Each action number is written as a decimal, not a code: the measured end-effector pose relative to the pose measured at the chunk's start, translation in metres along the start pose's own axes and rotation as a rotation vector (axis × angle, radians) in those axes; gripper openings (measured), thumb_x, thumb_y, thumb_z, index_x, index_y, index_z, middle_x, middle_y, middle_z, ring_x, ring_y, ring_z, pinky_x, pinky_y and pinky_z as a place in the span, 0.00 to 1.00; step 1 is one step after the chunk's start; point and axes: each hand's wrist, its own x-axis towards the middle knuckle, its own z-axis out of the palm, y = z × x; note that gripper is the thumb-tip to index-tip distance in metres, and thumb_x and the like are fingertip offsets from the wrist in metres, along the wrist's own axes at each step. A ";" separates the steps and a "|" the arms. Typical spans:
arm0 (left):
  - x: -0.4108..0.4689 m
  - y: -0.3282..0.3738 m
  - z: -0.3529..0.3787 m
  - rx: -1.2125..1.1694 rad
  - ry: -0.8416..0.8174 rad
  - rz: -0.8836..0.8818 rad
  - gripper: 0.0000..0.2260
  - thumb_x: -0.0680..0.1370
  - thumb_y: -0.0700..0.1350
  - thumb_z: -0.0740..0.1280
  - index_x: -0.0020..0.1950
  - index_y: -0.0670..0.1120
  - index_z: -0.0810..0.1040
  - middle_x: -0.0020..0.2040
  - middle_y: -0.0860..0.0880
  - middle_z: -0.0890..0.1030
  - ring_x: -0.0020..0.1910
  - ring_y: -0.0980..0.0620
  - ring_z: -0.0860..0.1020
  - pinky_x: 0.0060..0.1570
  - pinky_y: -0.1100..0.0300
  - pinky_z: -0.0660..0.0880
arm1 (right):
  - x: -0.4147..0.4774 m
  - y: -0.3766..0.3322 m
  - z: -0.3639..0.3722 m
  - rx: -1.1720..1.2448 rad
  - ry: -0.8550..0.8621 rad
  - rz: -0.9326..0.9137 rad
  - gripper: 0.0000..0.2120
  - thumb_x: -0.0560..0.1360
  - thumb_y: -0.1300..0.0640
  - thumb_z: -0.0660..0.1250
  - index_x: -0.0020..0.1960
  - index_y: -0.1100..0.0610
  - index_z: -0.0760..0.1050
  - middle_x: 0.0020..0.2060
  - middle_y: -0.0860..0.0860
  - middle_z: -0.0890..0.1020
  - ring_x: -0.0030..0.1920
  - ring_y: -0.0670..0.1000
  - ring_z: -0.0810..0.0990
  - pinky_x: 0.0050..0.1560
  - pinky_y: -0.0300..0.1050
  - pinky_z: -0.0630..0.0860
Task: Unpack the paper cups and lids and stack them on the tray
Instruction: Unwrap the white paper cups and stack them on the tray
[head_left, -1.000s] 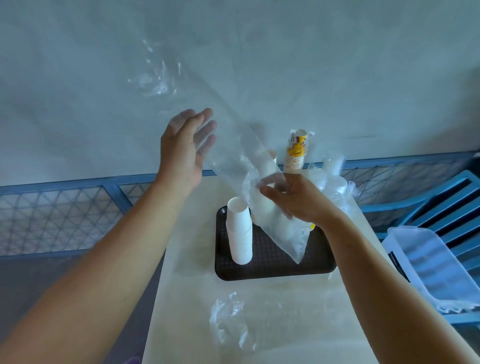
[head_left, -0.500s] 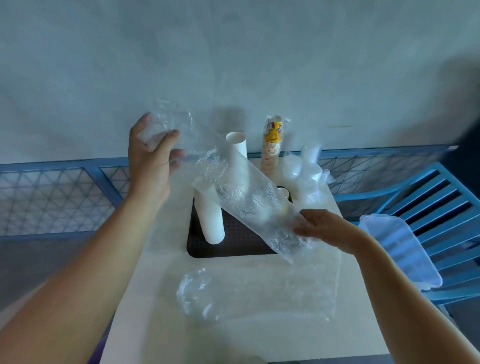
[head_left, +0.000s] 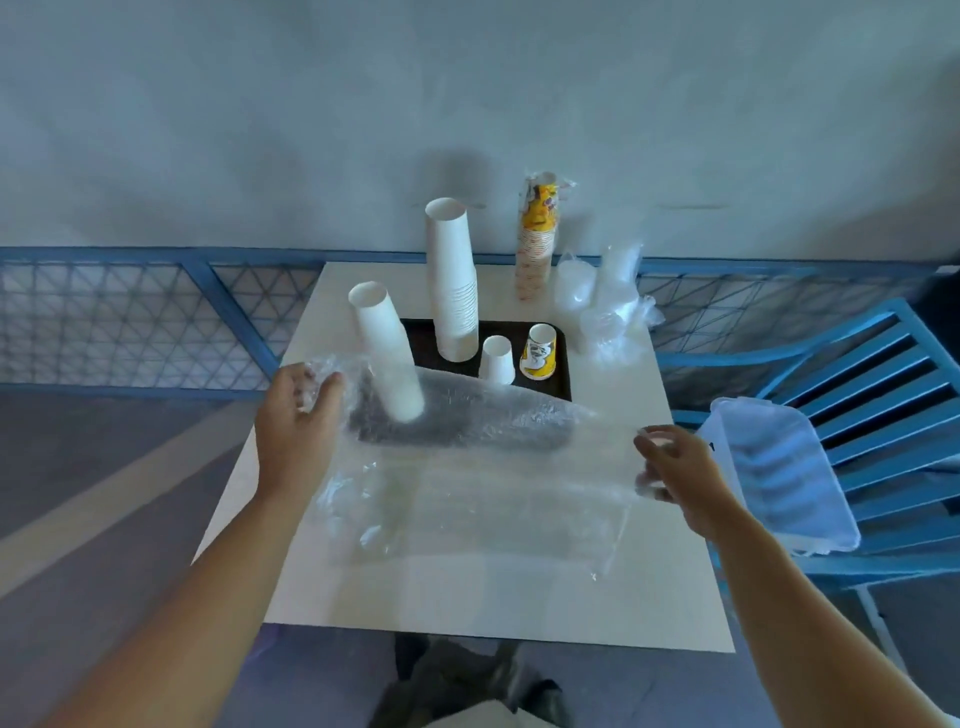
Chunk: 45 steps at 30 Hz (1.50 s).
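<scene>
Clear, crinkled plastic bag (head_left: 467, 415) stretched level between both hands, over the near edge of a black rectangular tray (head_left: 562, 379). The left hand (head_left: 298, 415) grips one end; the right hand (head_left: 675, 478) pinches the other. On the tray stand two stacks of white paper cups (head_left: 452, 280) (one leaning) and two single cups (head_left: 496, 358). Bagged clear lids (head_left: 597, 306) sit beside it on the white table (head_left: 467, 597).

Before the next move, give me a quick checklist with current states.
1. Clear bag emptied: ok, nothing seen inside.
2. Grip on it: ok, left hand and right hand hold its ends.
3. Tall white stack and nearer white stack on the tray: ok.
4. Bag clear of the nearer stack: cannot tell, it overlaps its base.
5. Printed cup sleeve unpacked: not ok, wrapped, on the table.
6. Lids unpacked: not ok, bagged beside the tray.
</scene>
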 end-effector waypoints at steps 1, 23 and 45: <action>-0.005 -0.012 0.001 0.031 0.003 -0.037 0.07 0.79 0.49 0.71 0.51 0.49 0.75 0.48 0.51 0.79 0.50 0.47 0.79 0.51 0.52 0.75 | 0.002 0.007 0.003 -0.020 0.035 -0.004 0.09 0.80 0.51 0.72 0.58 0.54 0.79 0.38 0.57 0.82 0.35 0.57 0.83 0.38 0.52 0.83; -0.054 -0.155 0.045 0.993 -0.317 0.342 0.29 0.75 0.50 0.77 0.72 0.42 0.75 0.71 0.37 0.73 0.64 0.34 0.73 0.57 0.38 0.76 | -0.016 0.074 0.100 -0.940 0.252 -0.230 0.40 0.78 0.42 0.65 0.83 0.54 0.51 0.82 0.60 0.53 0.82 0.63 0.48 0.80 0.64 0.45; -0.058 -0.237 0.096 1.130 -0.601 0.273 0.33 0.81 0.74 0.43 0.85 0.65 0.43 0.87 0.46 0.42 0.85 0.34 0.44 0.78 0.27 0.46 | 0.006 0.111 0.254 -1.098 -0.176 -0.493 0.30 0.86 0.39 0.40 0.85 0.48 0.39 0.83 0.51 0.34 0.82 0.54 0.30 0.81 0.64 0.36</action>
